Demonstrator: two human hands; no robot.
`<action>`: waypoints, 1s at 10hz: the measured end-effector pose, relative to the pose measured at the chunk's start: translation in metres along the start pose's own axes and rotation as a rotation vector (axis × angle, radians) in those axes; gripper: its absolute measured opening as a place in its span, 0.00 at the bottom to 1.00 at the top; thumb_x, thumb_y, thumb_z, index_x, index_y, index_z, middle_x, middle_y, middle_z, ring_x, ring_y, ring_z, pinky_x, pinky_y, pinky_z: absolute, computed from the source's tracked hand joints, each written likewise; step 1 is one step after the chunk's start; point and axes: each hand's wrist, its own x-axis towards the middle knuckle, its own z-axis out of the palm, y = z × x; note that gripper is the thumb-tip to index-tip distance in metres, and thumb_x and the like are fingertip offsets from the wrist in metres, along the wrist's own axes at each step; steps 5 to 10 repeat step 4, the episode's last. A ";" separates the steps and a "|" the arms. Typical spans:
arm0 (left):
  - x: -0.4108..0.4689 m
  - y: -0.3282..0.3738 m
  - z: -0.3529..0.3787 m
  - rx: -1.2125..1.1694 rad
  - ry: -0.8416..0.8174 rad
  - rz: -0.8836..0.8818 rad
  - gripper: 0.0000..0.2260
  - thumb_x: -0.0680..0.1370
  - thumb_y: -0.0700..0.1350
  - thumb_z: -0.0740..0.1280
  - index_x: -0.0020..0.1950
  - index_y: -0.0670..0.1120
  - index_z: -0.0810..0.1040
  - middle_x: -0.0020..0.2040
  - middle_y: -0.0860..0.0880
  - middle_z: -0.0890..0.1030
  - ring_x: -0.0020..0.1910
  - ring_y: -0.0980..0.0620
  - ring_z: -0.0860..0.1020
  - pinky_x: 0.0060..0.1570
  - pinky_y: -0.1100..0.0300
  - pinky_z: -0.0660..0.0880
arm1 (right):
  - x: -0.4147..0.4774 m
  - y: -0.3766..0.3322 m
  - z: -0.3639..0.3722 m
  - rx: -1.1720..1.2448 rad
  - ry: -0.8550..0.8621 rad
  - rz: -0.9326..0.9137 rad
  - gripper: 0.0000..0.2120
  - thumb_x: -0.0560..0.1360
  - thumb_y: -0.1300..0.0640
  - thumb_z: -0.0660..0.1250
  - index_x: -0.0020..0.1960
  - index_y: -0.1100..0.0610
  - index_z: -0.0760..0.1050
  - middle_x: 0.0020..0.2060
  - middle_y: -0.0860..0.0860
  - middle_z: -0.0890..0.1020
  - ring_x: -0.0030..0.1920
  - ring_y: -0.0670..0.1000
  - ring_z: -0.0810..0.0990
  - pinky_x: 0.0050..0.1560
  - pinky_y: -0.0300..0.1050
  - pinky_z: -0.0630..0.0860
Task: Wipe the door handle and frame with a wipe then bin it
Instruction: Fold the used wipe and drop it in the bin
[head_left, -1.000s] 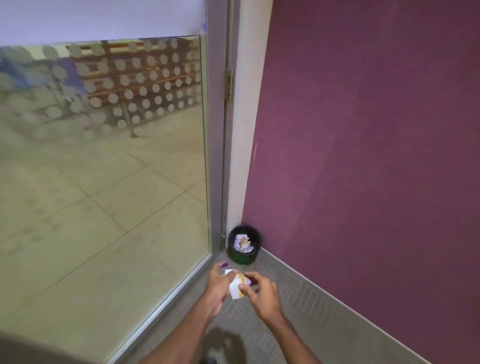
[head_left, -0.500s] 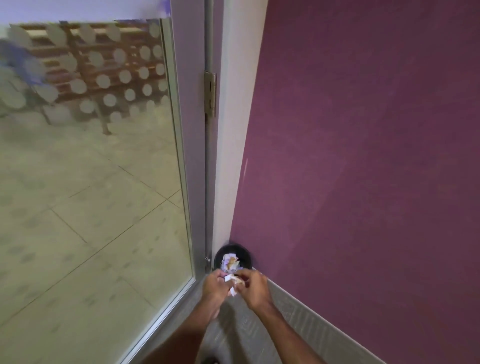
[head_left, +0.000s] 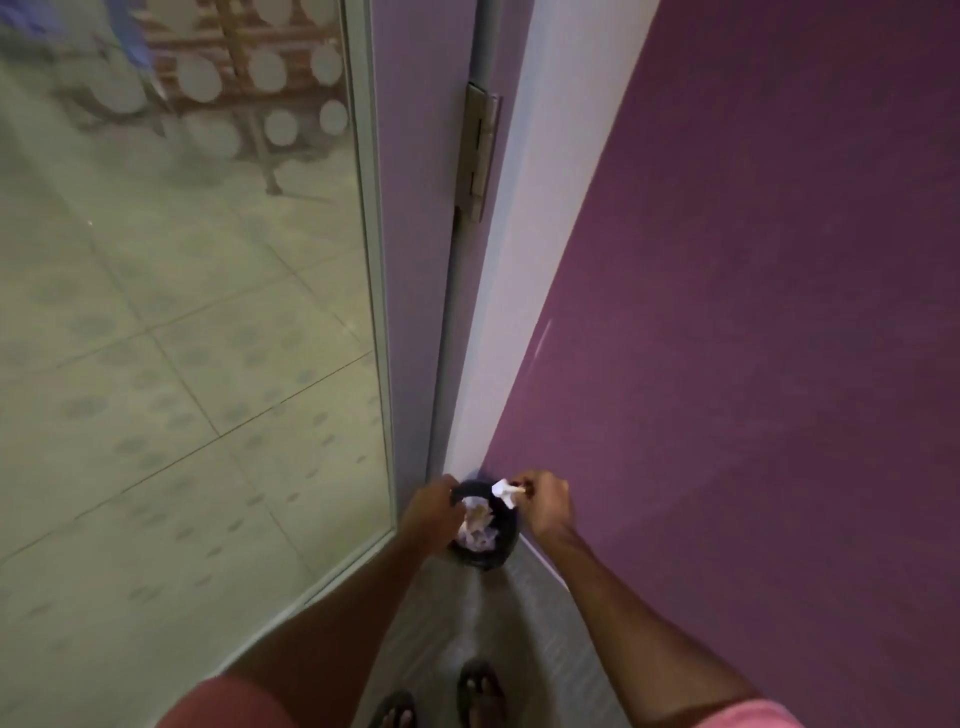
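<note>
A small black bin (head_left: 493, 557) stands on the floor in the corner where the door frame (head_left: 498, 322) meets the purple wall. Crumpled paper lies inside it. My right hand (head_left: 545, 501) is over the bin's right rim, pinching a small crumpled white wipe (head_left: 505, 492) above the opening. My left hand (head_left: 431, 512) hovers at the bin's left rim, fingers curled loosely, nothing visible in it. The door handle is out of view.
A glass door (head_left: 197, 364) with frosted dots fills the left, its grey stile carrying a metal hinge (head_left: 479, 156). The purple wall (head_left: 753, 312) closes the right side. My sandalled feet (head_left: 480, 693) stand on grey carpet just behind the bin.
I have stepped closer to the bin. Both hands moved forward over it and parted; the wipe, held between both hands before, is now in the right hand only.
</note>
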 end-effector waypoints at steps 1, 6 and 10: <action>0.029 0.005 0.006 0.100 0.028 -0.069 0.15 0.80 0.45 0.63 0.65 0.42 0.76 0.62 0.41 0.79 0.61 0.42 0.77 0.61 0.51 0.75 | 0.041 0.011 0.000 -0.081 -0.065 -0.023 0.07 0.72 0.66 0.66 0.44 0.63 0.83 0.40 0.58 0.85 0.39 0.47 0.76 0.32 0.33 0.65; 0.064 0.012 0.022 0.081 0.040 -0.180 0.13 0.80 0.44 0.64 0.62 0.40 0.78 0.61 0.39 0.79 0.62 0.40 0.77 0.61 0.49 0.74 | 0.088 0.036 0.009 -0.104 -0.127 -0.148 0.12 0.78 0.62 0.64 0.59 0.62 0.80 0.55 0.59 0.83 0.56 0.57 0.80 0.58 0.48 0.76; 0.064 0.012 0.022 0.081 0.040 -0.180 0.13 0.80 0.44 0.64 0.62 0.40 0.78 0.61 0.39 0.79 0.62 0.40 0.77 0.61 0.49 0.74 | 0.088 0.036 0.009 -0.104 -0.127 -0.148 0.12 0.78 0.62 0.64 0.59 0.62 0.80 0.55 0.59 0.83 0.56 0.57 0.80 0.58 0.48 0.76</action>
